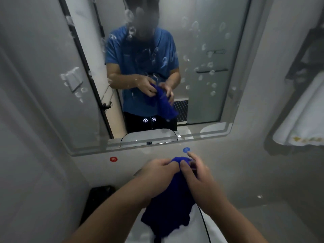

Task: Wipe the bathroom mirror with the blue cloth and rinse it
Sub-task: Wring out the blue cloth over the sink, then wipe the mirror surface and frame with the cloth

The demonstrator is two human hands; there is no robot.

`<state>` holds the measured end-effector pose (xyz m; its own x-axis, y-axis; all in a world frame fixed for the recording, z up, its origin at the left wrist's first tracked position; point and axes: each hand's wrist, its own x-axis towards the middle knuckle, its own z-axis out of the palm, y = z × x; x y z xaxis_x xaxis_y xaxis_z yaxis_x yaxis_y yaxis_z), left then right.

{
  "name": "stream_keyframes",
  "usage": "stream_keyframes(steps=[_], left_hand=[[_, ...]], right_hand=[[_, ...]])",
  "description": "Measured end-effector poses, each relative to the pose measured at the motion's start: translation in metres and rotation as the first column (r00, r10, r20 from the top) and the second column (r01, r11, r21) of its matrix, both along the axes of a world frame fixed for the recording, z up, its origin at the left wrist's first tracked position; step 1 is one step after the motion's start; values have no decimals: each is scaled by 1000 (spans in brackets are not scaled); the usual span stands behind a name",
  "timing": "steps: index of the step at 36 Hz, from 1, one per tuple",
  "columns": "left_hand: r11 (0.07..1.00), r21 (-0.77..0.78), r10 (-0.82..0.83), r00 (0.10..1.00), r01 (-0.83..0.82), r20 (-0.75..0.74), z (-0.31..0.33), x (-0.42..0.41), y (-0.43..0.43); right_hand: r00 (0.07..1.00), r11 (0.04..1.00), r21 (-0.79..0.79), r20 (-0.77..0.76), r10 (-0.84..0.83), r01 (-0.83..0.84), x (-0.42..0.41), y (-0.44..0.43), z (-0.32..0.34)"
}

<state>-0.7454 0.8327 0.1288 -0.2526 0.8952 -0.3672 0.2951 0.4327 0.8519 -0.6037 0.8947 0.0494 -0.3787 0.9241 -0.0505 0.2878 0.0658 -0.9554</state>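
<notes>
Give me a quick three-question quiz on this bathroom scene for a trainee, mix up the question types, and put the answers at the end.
1. True or false: the left hand and the right hand both hold the blue cloth.
2. Multiple choice: the mirror glass is A) wiped clean, B) dotted with foamy marks, C) cracked.
3. Fill in: below the mirror, the red sticker sits to the ___ of the blue sticker.

Key: 1 true; 2 B; 3 left.
</notes>
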Motion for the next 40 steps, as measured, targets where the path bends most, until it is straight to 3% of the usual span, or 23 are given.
stream_keyframes(steps=[2, 4, 7, 12, 15, 18, 21, 26, 30, 34, 38, 40], left_hand=[[997, 76, -35, 999, 35, 2, 0, 1, 2], [982, 187, -34, 999, 37, -21, 1, -1, 4], [960, 269, -70, 996, 80, -48, 7, -7, 7], [946, 270, -117, 965, 179, -233, 19, -19, 25], [947, 298, -36, 964, 117, -262, 26, -26, 39], [937, 338, -18, 976, 92, -215, 30, -32, 50], [916, 385, -3, 961, 113, -276, 28, -38, 62], [885, 452, 85, 918, 108, -387, 26, -43, 83], [880, 461, 81, 918, 117, -388, 37, -46, 99], [855, 500, 109, 896, 136, -431, 51, -55, 116], [807, 579, 247, 827, 113, -505, 56, -65, 137], [769, 630, 333, 771, 112, -543, 55, -71, 146]], right_hand=[[960, 971, -152, -239, 143, -182, 2, -1, 0], [916, 956, -111, -334, 222, -272, 8, -1, 3], [933, 976, -3, -296, 205, -216, 7, 2, 8], [950, 982, -71, -275, 150, -176, -2, 16, 14], [968, 982, -178, -249, 10, -56, -4, 31, 25], [996, 978, -202, -61, -62, 49, 2, 52, 47], [872, 944, -219, -375, -314, 246, 16, 79, 67], [715, 876, -47, -558, -421, 479, 19, 138, 135], [744, 729, 313, -546, -385, 608, -3, 190, 182], [891, 543, 722, -240, -385, 429, -35, 255, 190], [888, 383, 889, -53, -457, 250, -64, 268, 173], [893, 374, 911, 15, -450, 174, -74, 260, 148]])
